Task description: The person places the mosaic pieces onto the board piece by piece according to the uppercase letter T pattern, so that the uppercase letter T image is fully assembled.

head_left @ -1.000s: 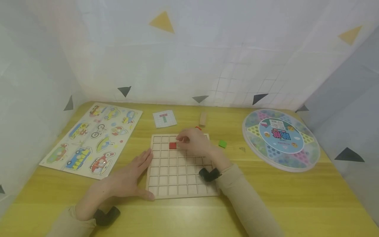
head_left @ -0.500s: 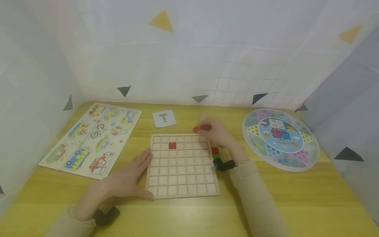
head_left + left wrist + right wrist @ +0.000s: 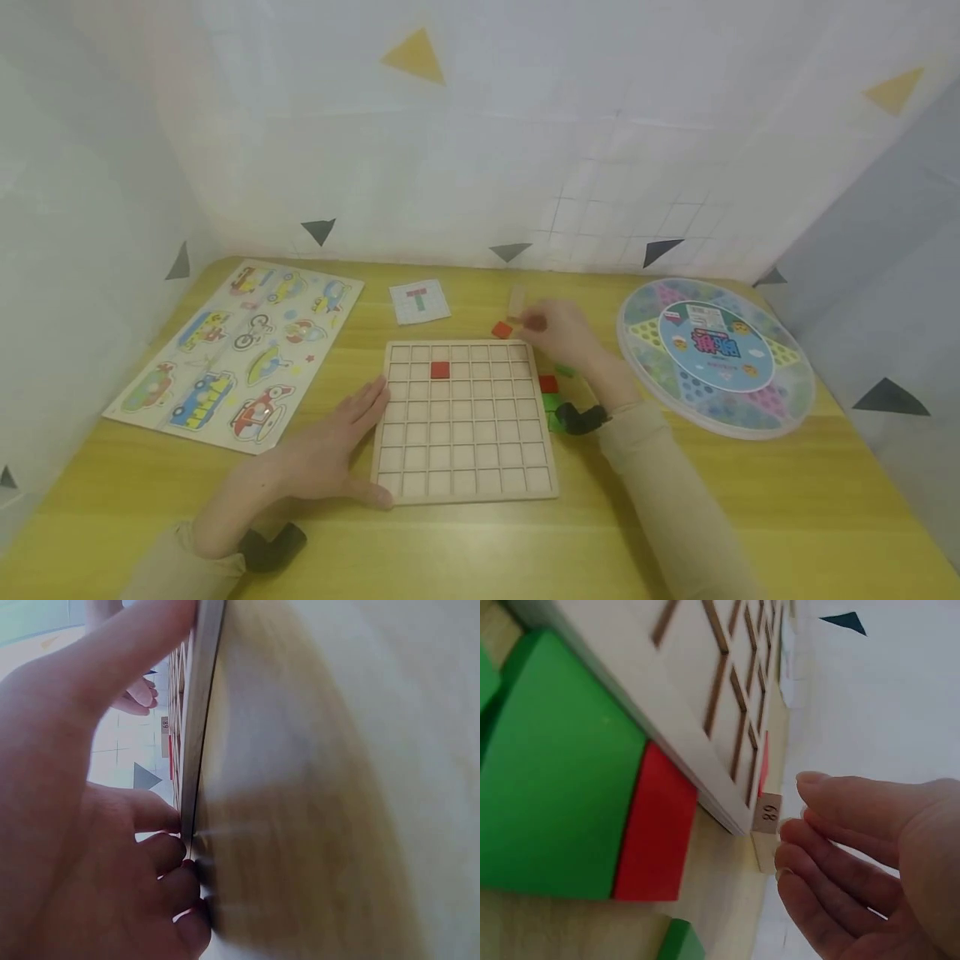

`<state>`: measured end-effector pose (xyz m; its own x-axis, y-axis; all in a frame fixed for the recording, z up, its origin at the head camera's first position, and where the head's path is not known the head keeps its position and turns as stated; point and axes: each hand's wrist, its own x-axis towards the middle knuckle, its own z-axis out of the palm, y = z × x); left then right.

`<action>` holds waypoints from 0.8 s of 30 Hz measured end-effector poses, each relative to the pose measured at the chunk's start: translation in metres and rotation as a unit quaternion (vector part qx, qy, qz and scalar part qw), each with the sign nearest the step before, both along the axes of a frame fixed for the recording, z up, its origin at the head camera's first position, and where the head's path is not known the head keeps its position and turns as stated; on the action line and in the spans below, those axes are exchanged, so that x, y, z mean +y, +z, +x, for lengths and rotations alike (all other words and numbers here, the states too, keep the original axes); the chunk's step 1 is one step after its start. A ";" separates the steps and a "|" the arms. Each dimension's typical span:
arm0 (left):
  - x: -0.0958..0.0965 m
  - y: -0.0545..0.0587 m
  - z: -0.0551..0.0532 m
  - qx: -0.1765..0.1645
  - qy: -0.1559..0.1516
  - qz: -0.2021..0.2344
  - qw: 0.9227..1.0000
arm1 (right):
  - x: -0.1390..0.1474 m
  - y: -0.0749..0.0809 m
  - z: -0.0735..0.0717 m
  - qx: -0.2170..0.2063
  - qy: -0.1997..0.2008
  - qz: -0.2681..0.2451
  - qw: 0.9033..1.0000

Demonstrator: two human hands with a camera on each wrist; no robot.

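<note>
A square wooden grid board (image 3: 476, 433) lies on the table, with one red square tile (image 3: 440, 370) in its second row. My left hand (image 3: 318, 458) rests along the board's left edge, thumb and fingers spread; in the left wrist view its fingertips touch that edge. Past the far right corner, my right hand (image 3: 566, 335) hovers with fingers loosely bent and nothing between them. Just left of its fingertips sits a loose red tile (image 3: 502, 330). Behind is a small wooden block (image 3: 517, 302), whose end reads 68 or 89 in the right wrist view.
Beside the board's right edge lie a red tile (image 3: 549, 384) and green tiles (image 3: 562, 780), partly behind the wrist strap. A pattern card (image 3: 431, 313) with a T shape sits behind the board. A vehicle puzzle board (image 3: 225, 358) lies left, a round game box (image 3: 716, 358) right.
My right hand has moved from over the board to its far right corner, touched the loose red tile, then drawn slightly right of it. My left hand stays put.
</note>
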<state>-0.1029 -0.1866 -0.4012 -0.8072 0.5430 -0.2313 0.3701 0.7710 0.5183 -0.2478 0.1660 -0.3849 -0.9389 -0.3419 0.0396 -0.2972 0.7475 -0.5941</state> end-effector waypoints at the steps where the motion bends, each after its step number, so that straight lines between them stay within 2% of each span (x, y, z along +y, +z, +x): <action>1: 0.000 0.000 0.000 0.000 -0.001 0.001 1.000 | -0.001 -0.001 -0.001 0.001 -0.002 0.004 1.000; 13: -0.002 -0.001 0.001 -0.006 0.005 0.003 1.000 | -0.022 -0.013 -0.007 -0.016 -0.058 0.039 0.997; 24: -0.001 -0.001 0.000 -0.005 0.004 0.003 1.000 | -0.031 -0.012 -0.010 -0.022 -0.067 0.064 0.995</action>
